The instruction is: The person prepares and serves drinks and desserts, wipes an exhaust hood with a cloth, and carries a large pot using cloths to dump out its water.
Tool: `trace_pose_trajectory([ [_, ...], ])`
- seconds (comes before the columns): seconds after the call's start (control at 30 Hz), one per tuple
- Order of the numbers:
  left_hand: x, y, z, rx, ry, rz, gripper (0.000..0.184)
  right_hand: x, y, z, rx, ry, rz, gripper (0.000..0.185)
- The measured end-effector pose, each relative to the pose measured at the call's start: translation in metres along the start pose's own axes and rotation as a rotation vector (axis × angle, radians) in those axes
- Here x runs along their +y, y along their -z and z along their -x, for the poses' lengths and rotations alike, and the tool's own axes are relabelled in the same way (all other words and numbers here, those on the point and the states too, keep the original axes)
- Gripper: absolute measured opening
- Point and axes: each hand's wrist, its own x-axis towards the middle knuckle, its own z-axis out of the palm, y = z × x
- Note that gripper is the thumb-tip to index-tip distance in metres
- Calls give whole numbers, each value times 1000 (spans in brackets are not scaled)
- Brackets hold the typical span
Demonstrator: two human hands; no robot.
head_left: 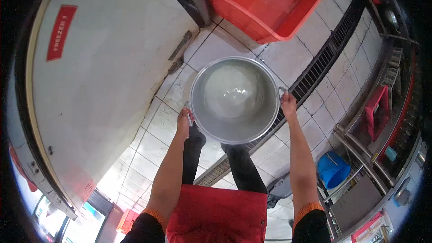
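A large round metal pot (pixel 234 130) hangs between my hands above the tiled floor, in front of my legs. Whitish, cloudy liquid (pixel 231 92) lies in its bottom and catches the light. My left hand (pixel 184 120) is closed around the side handle at the pot's left. On the opposite side, my right hand (pixel 288 103) grips the other handle (pixel 282 90). Both arms reach forward, and the pot looks roughly level. The red apron (pixel 218 213) I wear shows below it.
Ahead on the floor stands a big red plastic tub (pixel 274 4). A white freezer (pixel 103 63) fills the left side. A floor drain grate (pixel 324 56) runs diagonally under the pot. To the right are a blue bucket (pixel 333 169), a pink-red basket (pixel 377 112) and metal racks.
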Motion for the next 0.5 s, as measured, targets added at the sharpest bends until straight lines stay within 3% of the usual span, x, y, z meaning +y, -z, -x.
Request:
trace_pose_trajectory([
  [0.13, 38, -16, 41, 37, 29, -138, 35, -40, 42, 33, 46, 12, 31, 42],
  [0.17, 50, -22, 56, 46, 18, -166, 35, -46, 55, 42, 145, 212, 56, 45],
  [0.27, 86, -38, 101, -3, -39, -241, 37, -75, 114, 73, -4, 20, 45, 48],
  [0.4, 128, -59, 160, 22, -44, -271, 37, -94, 176, 102, -7, 154, 39, 40],
  [0.5, 162, -73, 198, -15, -27, -297, 36, -153, 226, 133, 60, 125, 66, 40],
])
